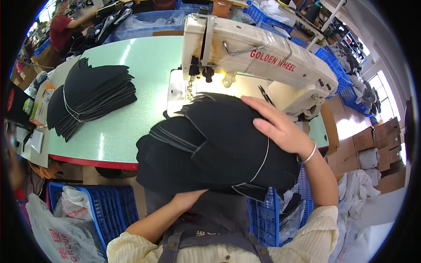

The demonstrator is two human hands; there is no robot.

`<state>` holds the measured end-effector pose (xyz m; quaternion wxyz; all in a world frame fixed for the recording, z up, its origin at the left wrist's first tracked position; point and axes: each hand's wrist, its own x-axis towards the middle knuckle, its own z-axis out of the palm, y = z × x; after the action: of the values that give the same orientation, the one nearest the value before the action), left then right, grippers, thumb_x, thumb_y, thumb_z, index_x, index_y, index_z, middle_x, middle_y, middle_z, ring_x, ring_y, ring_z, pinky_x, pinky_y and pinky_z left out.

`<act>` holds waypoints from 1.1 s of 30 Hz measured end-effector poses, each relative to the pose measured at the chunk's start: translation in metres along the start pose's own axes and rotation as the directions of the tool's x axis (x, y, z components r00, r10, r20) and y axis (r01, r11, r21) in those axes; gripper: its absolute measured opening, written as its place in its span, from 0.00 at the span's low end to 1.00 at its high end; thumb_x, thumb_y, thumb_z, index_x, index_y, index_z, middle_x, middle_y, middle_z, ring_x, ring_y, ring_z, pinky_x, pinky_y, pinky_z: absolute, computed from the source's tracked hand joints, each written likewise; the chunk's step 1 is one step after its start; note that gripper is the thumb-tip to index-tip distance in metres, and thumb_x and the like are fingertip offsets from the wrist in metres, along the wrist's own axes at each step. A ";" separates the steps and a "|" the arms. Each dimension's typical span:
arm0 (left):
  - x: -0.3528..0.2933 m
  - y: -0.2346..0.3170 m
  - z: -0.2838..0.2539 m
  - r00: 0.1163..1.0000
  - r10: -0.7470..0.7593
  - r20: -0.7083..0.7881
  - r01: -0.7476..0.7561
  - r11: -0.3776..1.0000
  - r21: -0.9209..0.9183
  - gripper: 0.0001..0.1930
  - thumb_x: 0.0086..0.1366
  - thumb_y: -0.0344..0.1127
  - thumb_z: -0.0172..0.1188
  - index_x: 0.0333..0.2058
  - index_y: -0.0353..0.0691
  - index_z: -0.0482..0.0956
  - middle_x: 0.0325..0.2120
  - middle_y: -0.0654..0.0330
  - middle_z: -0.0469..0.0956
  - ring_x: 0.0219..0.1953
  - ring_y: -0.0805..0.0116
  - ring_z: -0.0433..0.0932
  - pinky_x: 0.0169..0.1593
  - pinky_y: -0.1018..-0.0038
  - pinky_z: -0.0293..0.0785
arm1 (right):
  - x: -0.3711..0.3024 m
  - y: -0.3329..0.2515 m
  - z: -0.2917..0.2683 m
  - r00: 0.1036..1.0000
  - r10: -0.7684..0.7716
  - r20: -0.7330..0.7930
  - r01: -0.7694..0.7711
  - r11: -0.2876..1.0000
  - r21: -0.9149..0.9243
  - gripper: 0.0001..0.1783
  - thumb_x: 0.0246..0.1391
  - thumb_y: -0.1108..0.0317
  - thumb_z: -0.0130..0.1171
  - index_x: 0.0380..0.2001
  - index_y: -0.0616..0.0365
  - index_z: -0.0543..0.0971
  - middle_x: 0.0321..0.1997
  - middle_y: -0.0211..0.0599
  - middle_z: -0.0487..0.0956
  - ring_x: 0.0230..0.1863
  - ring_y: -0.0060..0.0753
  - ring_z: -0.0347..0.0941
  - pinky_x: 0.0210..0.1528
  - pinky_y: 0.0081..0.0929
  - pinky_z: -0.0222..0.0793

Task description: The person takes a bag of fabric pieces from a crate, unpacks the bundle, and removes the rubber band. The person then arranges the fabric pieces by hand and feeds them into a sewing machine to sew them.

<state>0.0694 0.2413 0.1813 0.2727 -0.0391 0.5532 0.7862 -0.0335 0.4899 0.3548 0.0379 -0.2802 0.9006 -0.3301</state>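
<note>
A thick bundle of black fabric pieces is held up in front of me, over the table's near edge. Pale string crosses its right part, and the cut layers fan out on the left. My right hand grips its upper right side, fingers lying over the top layer. From below, my left hand supports the bundle; its fingers are hidden underneath. Behind it stands a white sewing machine with its lamp lit over the needle area. A second tied bundle of black fabric pieces lies on the pale green table to the left.
A slim black pointed tool lies beside the machine. Blue crates stand below on the left and right. A clear plastic bag hangs by the left crate. Cardboard boxes are stacked at right. Another person sits far left.
</note>
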 end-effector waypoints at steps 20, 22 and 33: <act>-0.003 0.089 0.029 0.581 -0.439 0.685 0.153 0.886 0.438 0.17 0.69 0.35 0.52 0.51 0.31 0.76 0.45 0.54 0.80 0.51 0.65 0.78 0.54 0.73 0.73 | -0.002 0.020 -0.025 0.990 -0.128 0.055 0.138 0.954 -0.267 0.31 0.60 0.55 0.48 0.63 0.59 0.64 0.65 0.48 0.65 0.67 0.49 0.58 0.70 0.42 0.47; -0.029 0.124 0.043 0.609 -0.150 0.779 -0.239 0.901 0.361 0.17 0.62 0.27 0.61 0.50 0.32 0.76 0.45 0.50 0.80 0.48 0.62 0.79 0.51 0.71 0.75 | -0.003 0.006 -0.022 0.993 -0.112 0.030 0.115 0.923 -0.367 0.30 0.60 0.55 0.49 0.62 0.58 0.66 0.65 0.46 0.66 0.67 0.49 0.58 0.69 0.46 0.47; 0.071 0.152 0.103 0.495 0.626 0.603 -0.464 -0.396 0.792 0.39 0.59 0.66 0.51 0.60 0.41 0.67 0.55 0.39 0.67 0.54 0.35 0.66 0.55 0.43 0.60 | -0.095 -0.027 0.045 0.691 -0.348 -0.634 -0.057 0.847 -0.528 0.19 0.38 0.80 0.59 0.39 0.63 0.78 0.43 0.45 0.77 0.41 0.48 0.75 0.43 0.44 0.71</act>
<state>-0.0378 0.3240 0.3242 -0.2504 0.3900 0.8650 0.1924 0.0704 0.4973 0.3252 -0.4139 -0.2043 0.8717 -0.1643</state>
